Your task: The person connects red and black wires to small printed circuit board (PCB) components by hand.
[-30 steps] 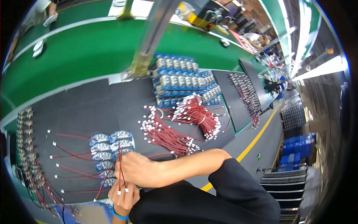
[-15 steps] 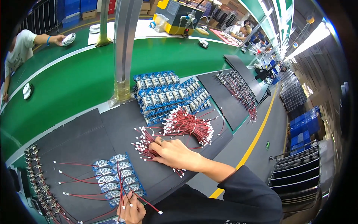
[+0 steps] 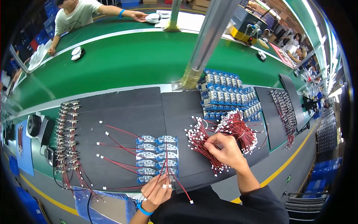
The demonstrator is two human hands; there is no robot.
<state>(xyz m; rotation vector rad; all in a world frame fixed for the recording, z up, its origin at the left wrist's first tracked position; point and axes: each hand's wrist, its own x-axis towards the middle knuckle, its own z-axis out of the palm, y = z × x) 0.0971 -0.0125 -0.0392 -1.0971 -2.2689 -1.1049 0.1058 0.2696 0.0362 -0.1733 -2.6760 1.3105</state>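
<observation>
My left hand (image 3: 158,189) is closed around red-and-black cables (image 3: 166,164) with white plugs, at the near edge of a blue-backed panel of circuit boards (image 3: 156,155). Some of these cables lie across the panel's right column, and others stretch left from it over the black mat. My right hand (image 3: 227,151) pinches thumb and forefinger together at a loose pile of cables (image 3: 199,138); whatever is between the fingertips is too small to make out. Beside that hand lies a second, tied cable bundle (image 3: 238,128).
Stacked blue board panels (image 3: 223,95) stand behind the bundles. Rows of wired boards (image 3: 69,138) line the black mat (image 3: 119,100) on the left. Beyond runs a green conveyor (image 3: 130,63) with a metal post (image 3: 209,41). A co-worker's hand (image 3: 140,16) touches a white round device.
The view has swung left, so the bench appears further right. My right hand stays at the loose cable pile, its fingers now pinched nearer the edge. My left hand still holds cables by the panel.
</observation>
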